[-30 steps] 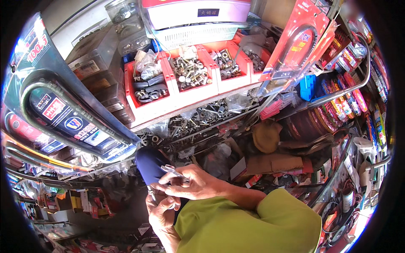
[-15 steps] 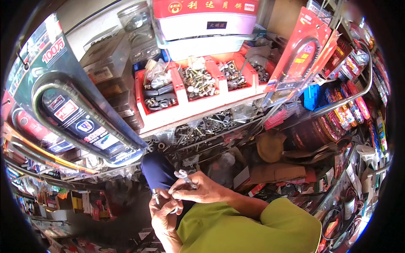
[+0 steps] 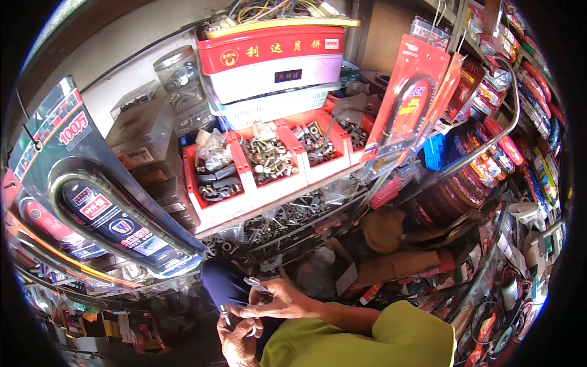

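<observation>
My right hand (image 3: pixel 278 300) reaches in from the lower right in a yellow-green sleeve (image 3: pixel 391 336) and pinches a small shiny metal part (image 3: pixel 255 284) between its fingertips. Just below it, my left hand (image 3: pixel 237 341) is curled around another small metal piece (image 3: pixel 225 315). Both hands meet in front of a dark blue rounded object (image 3: pixel 221 282), which they touch or nearly touch. What the blue object is cannot be made out.
Red compartment trays (image 3: pixel 269 168) of bolts and nuts sit on a shelf above, with more loose hardware (image 3: pixel 287 217) beneath. A red and white tin (image 3: pixel 275 58) stands on top. Packaged chains (image 3: pixel 98 208) hang at left, carded goods (image 3: pixel 416 98) at right, cardboard boxes (image 3: pixel 391 266) lower right.
The shelf and trays have slid down and right in the picture as the view tilted up. My hands stay together by the blue object, lower in the frame.
</observation>
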{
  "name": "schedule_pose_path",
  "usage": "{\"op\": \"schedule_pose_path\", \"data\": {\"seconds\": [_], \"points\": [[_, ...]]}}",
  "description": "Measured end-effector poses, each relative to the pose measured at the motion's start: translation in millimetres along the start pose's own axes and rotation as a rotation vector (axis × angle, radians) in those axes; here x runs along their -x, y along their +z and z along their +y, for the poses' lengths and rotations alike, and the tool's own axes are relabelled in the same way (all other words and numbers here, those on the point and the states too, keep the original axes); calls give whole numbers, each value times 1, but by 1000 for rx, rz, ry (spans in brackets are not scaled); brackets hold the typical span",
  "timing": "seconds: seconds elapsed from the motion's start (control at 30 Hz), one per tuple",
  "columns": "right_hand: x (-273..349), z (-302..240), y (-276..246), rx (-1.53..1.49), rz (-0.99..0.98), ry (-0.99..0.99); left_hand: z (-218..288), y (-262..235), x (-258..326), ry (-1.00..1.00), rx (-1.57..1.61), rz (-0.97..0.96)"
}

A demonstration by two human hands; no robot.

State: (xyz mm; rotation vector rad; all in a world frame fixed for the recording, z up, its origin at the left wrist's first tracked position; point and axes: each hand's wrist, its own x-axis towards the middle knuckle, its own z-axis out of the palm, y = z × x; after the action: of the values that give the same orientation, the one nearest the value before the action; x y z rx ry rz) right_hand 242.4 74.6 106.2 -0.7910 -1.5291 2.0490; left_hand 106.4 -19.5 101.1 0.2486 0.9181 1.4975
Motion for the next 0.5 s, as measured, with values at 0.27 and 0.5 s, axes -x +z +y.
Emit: {"op": "schedule_pose_path", "data": {"seconds": [0.27,0.5], "points": [[-4,14,0,196,-13,-176,9,10,13,-32,-17,84],[2,-5,0,306,38,-119,9,8,7,2,-34,63]]}}
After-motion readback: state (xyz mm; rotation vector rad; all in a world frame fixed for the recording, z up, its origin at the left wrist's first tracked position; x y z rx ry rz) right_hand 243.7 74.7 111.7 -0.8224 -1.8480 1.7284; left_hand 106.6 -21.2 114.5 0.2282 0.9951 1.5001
